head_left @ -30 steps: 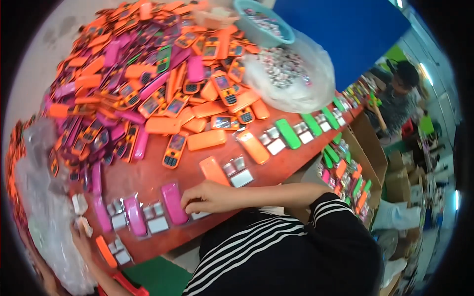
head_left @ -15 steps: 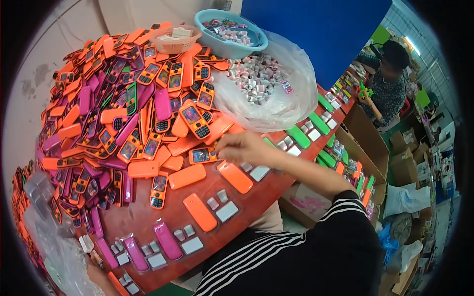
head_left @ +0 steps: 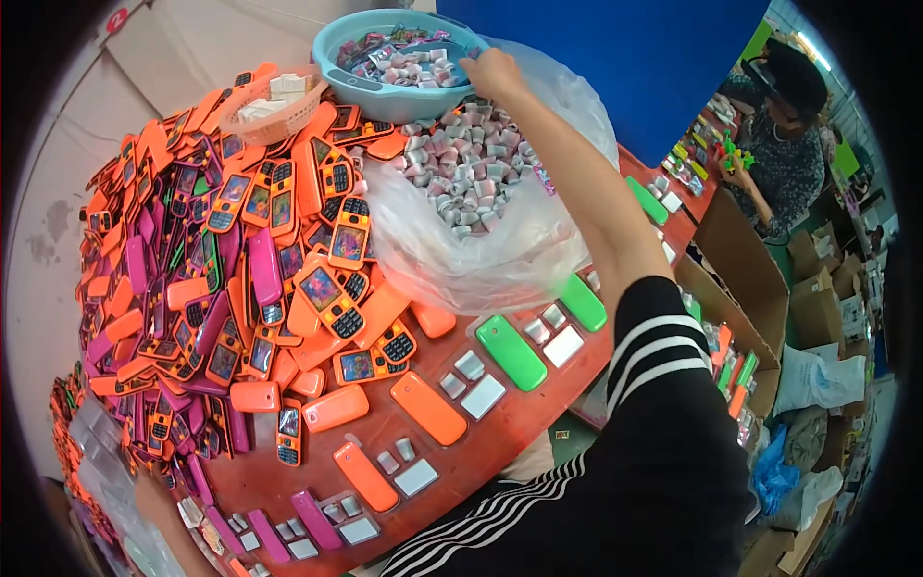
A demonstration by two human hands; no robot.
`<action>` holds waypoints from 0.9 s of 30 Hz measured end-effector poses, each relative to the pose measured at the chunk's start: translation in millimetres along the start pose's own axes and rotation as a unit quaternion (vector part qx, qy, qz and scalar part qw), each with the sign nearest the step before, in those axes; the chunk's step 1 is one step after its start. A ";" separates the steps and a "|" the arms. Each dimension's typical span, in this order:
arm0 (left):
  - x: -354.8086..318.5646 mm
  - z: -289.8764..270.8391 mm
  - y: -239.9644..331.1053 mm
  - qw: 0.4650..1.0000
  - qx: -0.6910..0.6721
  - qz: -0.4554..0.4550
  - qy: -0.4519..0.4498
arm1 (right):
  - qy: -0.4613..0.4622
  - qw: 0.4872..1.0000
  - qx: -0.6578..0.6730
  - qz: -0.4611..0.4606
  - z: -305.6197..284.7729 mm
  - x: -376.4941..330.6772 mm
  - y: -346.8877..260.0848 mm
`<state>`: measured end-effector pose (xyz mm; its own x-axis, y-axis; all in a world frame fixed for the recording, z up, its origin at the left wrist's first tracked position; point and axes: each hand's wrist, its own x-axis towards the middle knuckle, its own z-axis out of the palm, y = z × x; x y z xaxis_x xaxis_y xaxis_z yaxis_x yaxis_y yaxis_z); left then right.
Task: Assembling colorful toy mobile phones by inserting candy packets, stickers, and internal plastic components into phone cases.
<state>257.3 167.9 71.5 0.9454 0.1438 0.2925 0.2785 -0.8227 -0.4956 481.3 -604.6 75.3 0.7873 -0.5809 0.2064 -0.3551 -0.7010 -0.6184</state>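
Observation:
My right hand (head_left: 492, 75) is at the right rim of the light blue basin (head_left: 404, 104), its fingers curled together at the edge. Whatever is between them is hidden. Inside the basin lie small silver-pink pieces (head_left: 411, 67) and shiny coloured wrappers. Under my right forearm spreads a clear plastic bag (head_left: 461, 274) holding many more silver-pink pieces (head_left: 471, 159). At the lower left only my left forearm (head_left: 159, 510) shows plainly, beside clear plastic trays (head_left: 101, 447); the fingers of that hand cannot be made out.
Orange and purple toy phones (head_left: 332, 298) are heaped on the red table (head_left: 288, 490). Along its near edge lie sets with a coloured cover (head_left: 511, 351), a white block (head_left: 483, 396) and small pieces. A pink basket (head_left: 274, 120) stands behind. Cardboard boxes (head_left: 740, 279) and a co-worker (head_left: 788, 144) are at right.
My right hand has moved from beside an orange toy phone at the table's middle, up and away to the basin's rim. The whole view has shifted somewhat.

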 end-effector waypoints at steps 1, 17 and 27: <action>16.1 -46.3 38.1 0.999 -0.030 0.022 -0.011 | -0.004 1.000 0.009 0.000 3.7 -1.4 -8.3; 237.1 -320.6 536.3 0.788 -0.390 0.434 0.197 | -0.019 0.922 0.385 0.020 -82.6 -88.2 75.3; 253.4 -311.0 637.3 0.857 -0.211 0.463 -0.082 | 0.021 0.984 0.134 -0.113 -38.3 -134.1 127.4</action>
<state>621.7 -491.1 84.1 0.7491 -0.6308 -0.2023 -0.6567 -0.7471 -0.1024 311.2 -631.8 -2.1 0.8071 -0.4441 0.3891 -0.0238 -0.6830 -0.7300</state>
